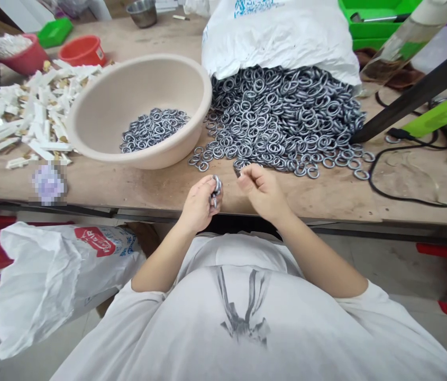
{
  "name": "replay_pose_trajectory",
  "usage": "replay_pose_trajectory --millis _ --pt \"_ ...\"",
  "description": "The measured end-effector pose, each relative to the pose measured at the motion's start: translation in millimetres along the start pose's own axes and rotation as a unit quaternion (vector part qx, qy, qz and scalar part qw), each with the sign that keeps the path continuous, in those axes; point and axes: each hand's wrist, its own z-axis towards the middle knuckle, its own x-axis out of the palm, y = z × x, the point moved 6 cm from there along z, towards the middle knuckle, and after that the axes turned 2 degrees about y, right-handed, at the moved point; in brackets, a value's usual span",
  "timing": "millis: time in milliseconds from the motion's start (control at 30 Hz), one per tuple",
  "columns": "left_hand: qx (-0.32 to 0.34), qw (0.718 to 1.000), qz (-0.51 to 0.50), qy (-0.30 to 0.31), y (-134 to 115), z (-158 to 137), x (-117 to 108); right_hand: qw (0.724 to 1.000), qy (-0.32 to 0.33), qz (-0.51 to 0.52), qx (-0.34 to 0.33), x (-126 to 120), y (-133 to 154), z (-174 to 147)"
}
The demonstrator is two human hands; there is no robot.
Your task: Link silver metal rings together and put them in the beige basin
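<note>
Several grey metal-looking rings [216, 185] are gripped in my left hand [199, 203], just over the table's front edge. My right hand [263, 191] is a short way to the right, its thumb and forefinger pinched on a small dark, thin piece [237, 170] whose kind I cannot make out. The two hands are apart. Beyond my right hand spreads a big pile of the same rings [274, 116], spilling from a white sack [279, 39]. A beige basin [139, 66] to the left has more rings lying in its bottom.
White strip-like pieces [44, 108] are heaped at the left, near a red bowl [82, 50]. A black post [413, 92] slants up at the right beside a black cable [372, 174]. An open white sack [44, 275] stands below the table [160, 188] at the left.
</note>
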Motion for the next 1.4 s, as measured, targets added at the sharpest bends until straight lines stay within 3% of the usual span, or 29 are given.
replay_pose_trajectory --millis 100,300,467,600,700,800,867,967,1167,1267,1400 --pt "0.021 0.999 0.009 -0.041 3 5 -5 1.000 0.003 -0.001 0.004 12 6 -7" --pt "0.041 0.997 0.030 -0.063 11 10 -10 0.999 -0.030 -0.017 0.014 16 5 -11" --pt "0.054 0.994 0.036 -0.087 5 13 -11 0.994 -0.025 0.088 0.061 18 -4 -8" --pt "0.002 0.996 -0.004 -0.090 6 18 -11 0.973 -0.044 0.204 0.097 15 -11 1" --pt "-0.008 0.997 -0.032 -0.076 7 23 -9 0.941 0.005 0.297 0.164 22 -21 5" --pt "0.019 0.999 -0.017 -0.046 8 26 -5 0.922 0.047 0.323 0.210 29 -28 5" --pt "0.043 0.999 0.001 -0.024 10 27 -2 0.930 0.032 0.309 0.194 29 -27 6" --pt "0.062 0.998 0.014 -0.005 13 28 1 0.957 -0.043 0.261 0.123 22 -24 7" --pt "0.004 1.000 0.017 0.010 19 25 7 0.986 -0.111 0.114 0.048 17 -24 -1" --pt "-0.007 1.000 0.010 0.014 17 21 9 0.989 -0.109 0.103 0.014 13 -20 -6" --pt "-0.021 0.999 0.000 0.034 14 15 13 0.987 -0.036 0.156 -0.010 12 -13 -5"
